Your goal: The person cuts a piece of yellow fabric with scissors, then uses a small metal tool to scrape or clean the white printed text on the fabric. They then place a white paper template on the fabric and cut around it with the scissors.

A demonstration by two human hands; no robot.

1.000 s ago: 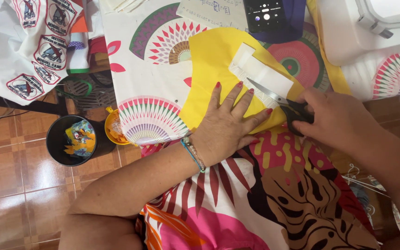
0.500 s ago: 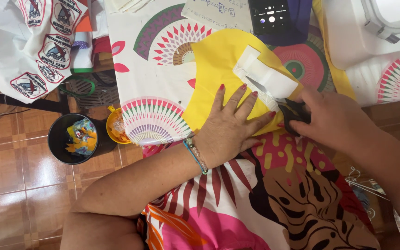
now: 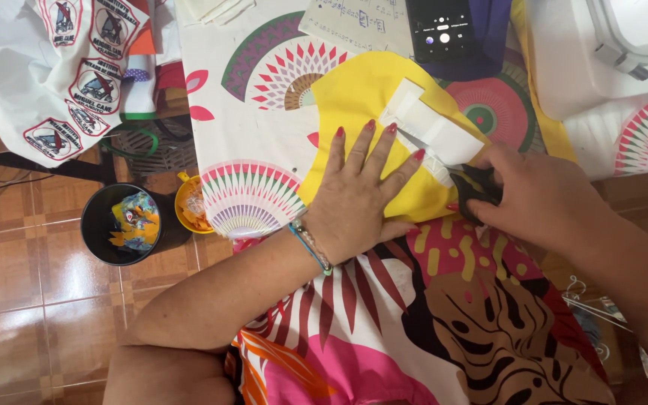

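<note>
While the left hand (image 3: 358,199) is pressing flat with fingers spread on the yellow cloth (image 3: 354,105) at the table (image 3: 264,82) edge, the right hand (image 3: 541,199) is gripping black scissors (image 3: 474,187), fingers curled through the handles, cutting white strip (image 3: 433,131). Thin and limp, the cloth is likely needing pinning near the cut.

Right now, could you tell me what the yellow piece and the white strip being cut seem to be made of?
The yellow piece looks like matte woven cloth: it lies limp and flat under the left hand. The white strip seems a stiffer, faintly translucent backing, perhaps interfacing or paper. The scissors look to have metal blades and black handles.
</note>
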